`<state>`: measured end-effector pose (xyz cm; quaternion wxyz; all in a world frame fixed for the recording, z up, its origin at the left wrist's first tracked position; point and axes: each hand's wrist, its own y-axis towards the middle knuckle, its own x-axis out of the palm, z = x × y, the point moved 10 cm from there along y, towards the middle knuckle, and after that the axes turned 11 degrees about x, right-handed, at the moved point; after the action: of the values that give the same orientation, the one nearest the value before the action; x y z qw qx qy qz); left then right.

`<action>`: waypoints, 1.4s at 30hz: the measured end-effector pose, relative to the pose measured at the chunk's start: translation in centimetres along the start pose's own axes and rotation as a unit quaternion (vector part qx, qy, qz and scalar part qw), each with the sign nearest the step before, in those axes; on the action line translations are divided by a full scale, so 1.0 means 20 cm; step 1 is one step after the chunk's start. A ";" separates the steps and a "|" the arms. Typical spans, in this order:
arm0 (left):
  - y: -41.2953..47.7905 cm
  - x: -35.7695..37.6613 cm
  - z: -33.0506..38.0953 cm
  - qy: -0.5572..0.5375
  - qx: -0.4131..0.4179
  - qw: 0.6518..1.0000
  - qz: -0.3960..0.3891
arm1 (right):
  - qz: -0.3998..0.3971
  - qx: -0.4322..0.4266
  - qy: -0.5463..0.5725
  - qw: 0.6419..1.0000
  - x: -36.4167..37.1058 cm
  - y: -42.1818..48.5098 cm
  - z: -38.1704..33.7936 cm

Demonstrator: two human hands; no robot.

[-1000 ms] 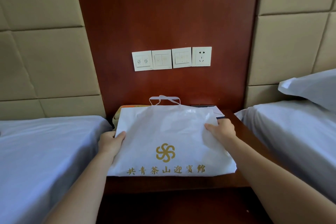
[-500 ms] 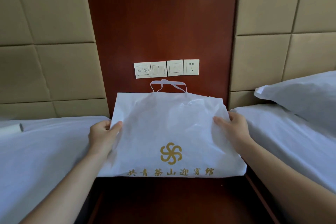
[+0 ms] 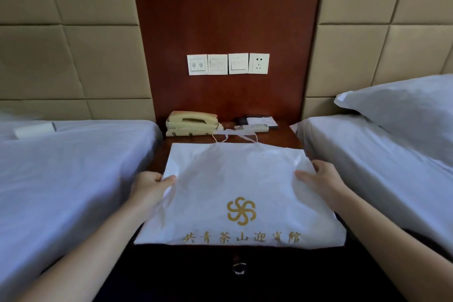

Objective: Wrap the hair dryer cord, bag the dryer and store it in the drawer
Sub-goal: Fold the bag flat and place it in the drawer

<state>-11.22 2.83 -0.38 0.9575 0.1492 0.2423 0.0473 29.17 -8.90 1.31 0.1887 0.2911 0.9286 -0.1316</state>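
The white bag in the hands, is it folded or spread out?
Spread out. The white bag shows its whole front with the gold emblem; the left hand and right hand grip its side edges.

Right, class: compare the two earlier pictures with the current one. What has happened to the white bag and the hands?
The white bag, lifted up half a second ago, has come down and toward the person, uncovering the telephone and remote on the nightstand behind it. Nothing was let go: the left hand and right hand grip its side edges as before. The wall switches stay put.
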 end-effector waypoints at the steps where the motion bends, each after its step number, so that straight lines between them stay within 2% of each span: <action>1: -0.04 0.03 -0.05 0.009 -0.021 1.000 -0.016 | -0.013 0.015 -0.021 1.000 0.01 0.00 0.05; 6: -0.14 0.14 -0.24 0.018 -0.123 0.989 -0.084 | -0.058 0.081 -0.104 0.990 0.05 0.05 0.23; 13: -0.15 0.25 -0.34 0.082 -0.169 0.964 -0.186 | -0.097 0.162 -0.268 0.945 0.13 0.14 0.37; 15: -0.13 0.27 -0.37 0.102 -0.171 0.962 -0.189 | -0.094 0.171 -0.260 0.946 0.16 0.18 0.41; 19: -0.04 0.33 -0.39 0.116 -0.150 0.967 -0.169 | -0.065 0.159 -0.177 0.969 0.21 0.29 0.41; 25: 0.07 0.43 -0.47 0.147 -0.148 0.966 -0.154 | -0.031 0.146 -0.145 0.978 0.25 0.43 0.42; 31: 0.13 0.48 -0.40 0.251 -0.051 0.961 -0.103 | 0.050 0.073 -0.172 0.981 0.27 0.47 0.41; 33: 0.12 0.49 -0.30 0.340 0.018 0.937 -0.082 | 0.084 0.060 -0.218 0.970 0.28 0.45 0.41; 35: 0.09 0.52 -0.23 0.427 0.076 0.897 -0.085 | 0.132 0.024 -0.275 0.952 0.27 0.42 0.36; 37: 0.05 0.53 -0.23 0.439 0.079 0.891 -0.089 | 0.187 -0.035 -0.280 0.941 0.23 0.38 0.29; 39: 0.04 0.50 -0.19 0.446 0.104 0.887 -0.055 | 0.242 -0.132 -0.278 0.920 0.21 0.32 0.19; 41: 0.01 0.51 -0.04 0.443 0.197 0.874 -0.020 | 0.257 -0.232 -0.291 0.892 0.27 0.22 0.10; 42: -0.02 0.55 0.05 0.431 0.263 0.862 -0.026 | 0.236 -0.269 -0.295 0.886 0.33 0.18 0.07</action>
<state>-1.06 3.98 -4.65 0.6831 0.3542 0.6384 0.0162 26.72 -3.24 -3.15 0.5502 0.3876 0.7338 0.0923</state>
